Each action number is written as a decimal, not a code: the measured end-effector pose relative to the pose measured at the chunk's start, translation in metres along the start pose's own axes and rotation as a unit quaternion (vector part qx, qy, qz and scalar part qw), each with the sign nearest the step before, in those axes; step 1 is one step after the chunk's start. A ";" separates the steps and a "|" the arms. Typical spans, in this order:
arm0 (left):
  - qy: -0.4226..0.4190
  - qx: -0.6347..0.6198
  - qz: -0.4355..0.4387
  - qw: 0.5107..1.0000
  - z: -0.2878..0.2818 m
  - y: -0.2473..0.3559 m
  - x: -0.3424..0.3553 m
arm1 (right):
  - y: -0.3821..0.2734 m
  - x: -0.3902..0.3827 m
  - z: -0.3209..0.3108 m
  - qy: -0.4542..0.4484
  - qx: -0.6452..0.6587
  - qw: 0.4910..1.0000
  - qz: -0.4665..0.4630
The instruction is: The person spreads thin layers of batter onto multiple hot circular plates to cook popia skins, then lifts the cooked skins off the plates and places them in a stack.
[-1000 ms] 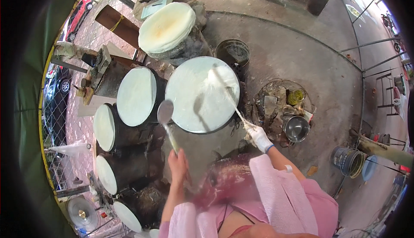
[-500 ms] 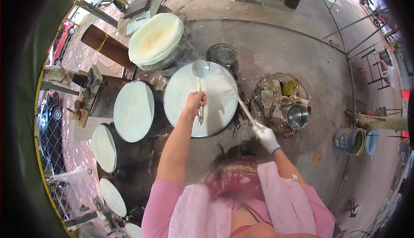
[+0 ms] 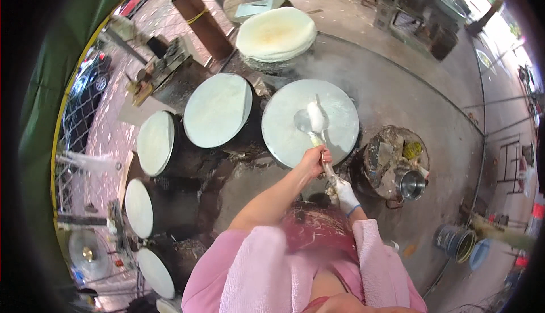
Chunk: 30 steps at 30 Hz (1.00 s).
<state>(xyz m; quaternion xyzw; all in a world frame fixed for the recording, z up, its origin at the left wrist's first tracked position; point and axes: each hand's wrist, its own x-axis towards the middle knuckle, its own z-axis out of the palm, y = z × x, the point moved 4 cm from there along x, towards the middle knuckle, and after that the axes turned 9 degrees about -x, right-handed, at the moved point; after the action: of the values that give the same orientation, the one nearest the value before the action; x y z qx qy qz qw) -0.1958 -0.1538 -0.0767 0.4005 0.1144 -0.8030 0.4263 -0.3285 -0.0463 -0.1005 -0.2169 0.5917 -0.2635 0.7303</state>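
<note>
My left hand (image 3: 315, 161) is closed around the handle of a ladle (image 3: 301, 121), whose metal bowl is over a round griddle (image 3: 279, 125) coated in thin white batter. My right hand (image 3: 345, 195), in a white glove, grips a long stick (image 3: 328, 168) at the griddle's near edge. The stick's far end passes close to the ladle and looks thickly coated in white; its exact shape is blurred. Whether stick and ladle touch, I cannot tell. Both hands are close together, the right one nearer my body.
A pile of round white sheets (image 3: 276, 34) stands behind the griddle. More white-topped rounds (image 3: 218, 110) curve along the left. At right, a drum (image 3: 372, 162) bears a metal pot (image 3: 410, 184) and a yellow-green scrubber (image 3: 412, 150). A wire fence runs along the left.
My view has turned left, shifting the scene rightward. The stick has swung in from the griddle's right side to the ladle, bringing my hands closer together.
</note>
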 end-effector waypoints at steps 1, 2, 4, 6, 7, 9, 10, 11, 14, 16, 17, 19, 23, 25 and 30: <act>-0.046 -0.059 0.003 0.997 0.002 0.005 -0.006 | -0.007 -0.004 0.003 -0.008 -0.020 1.000 0.003; -0.092 -0.118 0.001 0.989 0.003 0.010 -0.013 | -0.022 -0.017 0.004 -0.018 -0.017 1.000 0.015; -0.136 0.034 0.189 0.972 -0.007 0.046 -0.056 | -0.054 -0.038 -0.019 -0.005 -0.046 0.997 -0.058; -0.427 -0.150 -0.044 0.891 -0.017 0.040 -0.097 | -0.071 -0.041 -0.052 0.073 -0.072 0.985 -0.141; -0.311 -0.247 -0.054 0.916 0.001 0.028 -0.122 | -0.067 -0.021 -0.078 0.120 -0.026 0.984 -0.130; -0.263 -0.113 0.037 0.957 0.007 0.028 -0.138 | -0.058 0.004 -0.101 0.132 -0.118 0.973 -0.150; -0.257 -0.117 0.032 0.959 0.013 0.031 -0.145 | -0.048 0.011 -0.103 0.137 -0.225 0.951 -0.163; -0.251 -0.153 0.027 0.956 0.016 0.041 -0.156 | -0.043 0.009 -0.091 0.105 -0.289 0.934 -0.182; -0.321 -0.301 -0.031 0.897 0.017 0.066 -0.183 | -0.037 -0.003 -0.077 0.018 -0.386 0.895 -0.222; -0.263 -0.224 0.041 0.938 -0.008 0.084 -0.199 | -0.040 0.005 -0.083 0.069 -0.258 0.933 -0.240; -0.208 -0.182 0.086 0.957 -0.022 0.095 -0.209 | -0.050 -0.005 -0.077 0.128 -0.140 0.966 -0.176; -0.148 -0.049 0.150 0.976 -0.044 0.119 -0.235 | -0.027 0.024 -0.097 0.106 -0.199 0.967 -0.118; -0.063 -0.026 0.263 0.962 -0.127 0.180 -0.299 | -0.027 0.049 0.007 -0.131 -0.231 0.954 -0.138; -0.021 -0.064 0.287 0.956 -0.169 0.210 -0.334 | -0.050 0.049 0.101 -0.103 -0.175 0.973 -0.107; 0.009 0.002 0.358 0.934 -0.289 0.291 -0.406 | -0.083 0.071 0.391 -0.225 -0.306 0.913 -0.145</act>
<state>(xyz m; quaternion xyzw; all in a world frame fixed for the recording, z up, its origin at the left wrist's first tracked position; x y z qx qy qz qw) 0.3159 0.0609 0.0808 0.4227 -0.0346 -0.5940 0.6836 0.0552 -0.1534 -0.0214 -0.5672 0.4256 -0.1169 0.6953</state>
